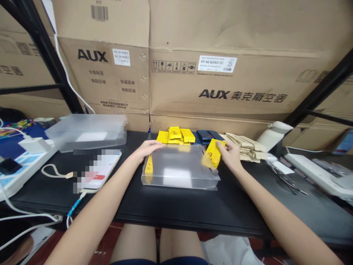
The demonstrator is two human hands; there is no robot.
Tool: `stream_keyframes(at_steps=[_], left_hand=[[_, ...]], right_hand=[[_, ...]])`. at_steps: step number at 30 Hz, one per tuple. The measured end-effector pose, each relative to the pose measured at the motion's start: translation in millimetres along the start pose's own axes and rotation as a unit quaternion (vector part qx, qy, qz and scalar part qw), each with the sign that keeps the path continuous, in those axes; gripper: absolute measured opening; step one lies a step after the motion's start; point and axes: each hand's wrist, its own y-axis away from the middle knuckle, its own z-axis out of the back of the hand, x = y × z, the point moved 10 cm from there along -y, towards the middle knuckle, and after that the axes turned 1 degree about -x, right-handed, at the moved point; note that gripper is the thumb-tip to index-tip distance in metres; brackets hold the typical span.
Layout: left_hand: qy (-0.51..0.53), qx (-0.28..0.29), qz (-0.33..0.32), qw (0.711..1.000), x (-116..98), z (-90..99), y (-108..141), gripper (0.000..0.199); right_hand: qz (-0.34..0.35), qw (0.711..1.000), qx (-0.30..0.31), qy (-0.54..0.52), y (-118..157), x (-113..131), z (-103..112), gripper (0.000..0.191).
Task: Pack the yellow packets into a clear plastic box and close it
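Observation:
A clear plastic box (180, 180) lies flat on the black table in front of me, with a yellow packet (149, 169) inside along its left end. My left hand (150, 149) grips the box's rear left corner, fingers along the back edge and thumb partly hidden. Between the thumb and fingers of my right hand (231, 155) is another yellow packet (214, 151) with dark red characters. It is held upright at the box's right end, its lower edge at the opening there. Behind the box sits a pile of similar yellow packets (174, 135).
Dark blue packets (207, 137) and beige packets (245, 144) lie behind my right hand, near a white bottle (274, 135). A phone (106, 173), a second clear box (88, 129) and a power strip (27, 165) are left. Cardboard (176, 88) stands behind.

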Motion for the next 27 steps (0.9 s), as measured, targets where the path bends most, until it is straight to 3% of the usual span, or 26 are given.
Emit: stream_keyframes(at_steps=[4, 9, 16, 27], left_hand=[[0.069, -0.045, 0.025, 0.996, 8.9, 9.4, -3.7, 0.037], [0.097, -0.065, 0.042, 0.992, 15.9, 15.1, -5.9, 0.035], [0.079, -0.047, 0.034, 0.995, 6.9, 7.9, 0.6, 0.035], [0.067, -0.043, 0.013, 0.997, -1.3, 6.8, 5.1, 0.038]], right_hand=[[-0.069, 0.995, -0.010, -0.069, -1.9, -14.8, -0.1, 0.019], [-0.054, 0.998, -0.009, -0.013, -1.0, -11.2, 0.7, 0.017], [-0.100, 0.987, -0.113, -0.049, -2.6, -17.2, 24.2, 0.014], [-0.145, 0.987, 0.040, -0.052, -0.3, -30.6, -12.6, 0.027]])
